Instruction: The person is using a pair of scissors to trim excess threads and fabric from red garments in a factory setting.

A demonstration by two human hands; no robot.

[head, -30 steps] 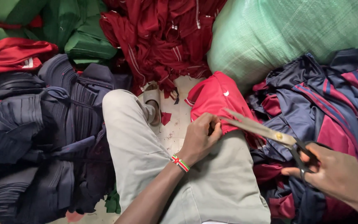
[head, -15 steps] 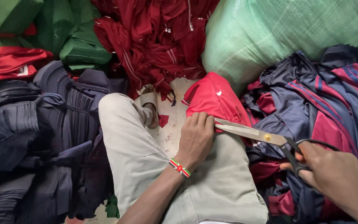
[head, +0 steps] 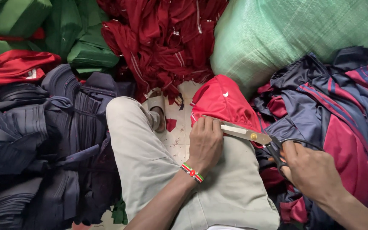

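On my lap, over my grey trousers (head: 150, 170), lies one bright red garment (head: 224, 102), and both of my hands are at it. My left hand (head: 205, 142) rests flat on the near edge of the red cloth, the fingers (head: 207, 123) close together and pressing it down on my thigh. On this wrist I wear one beaded bracelet (head: 192, 172) in red, white and green.

My right hand (head: 309, 170) holds one pair of scissors (head: 252, 136); my fingers are closed through the dark handle loops. The long axis of the scissors runs nearly level across the view, a little tilted, with the handles at the right and lower, and the tips pointing left toward my left hand. The blades lie almost together, and the tips disappear just beside my left fingers, so I cannot tell whether cloth is between them.

Around me I count several heaps: one pile of dark navy pieces (head: 43, 145) at the left, one pile of dark red garments (head: 162, 38) ahead, green folded cloth (head: 64, 34) at the upper left, one big green woven sack (head: 286, 34) at the upper right, and navy and maroon jackets (head: 341, 110) at the right, just beside the scissors. One more red piece (head: 13, 68) lies on the navy pile.
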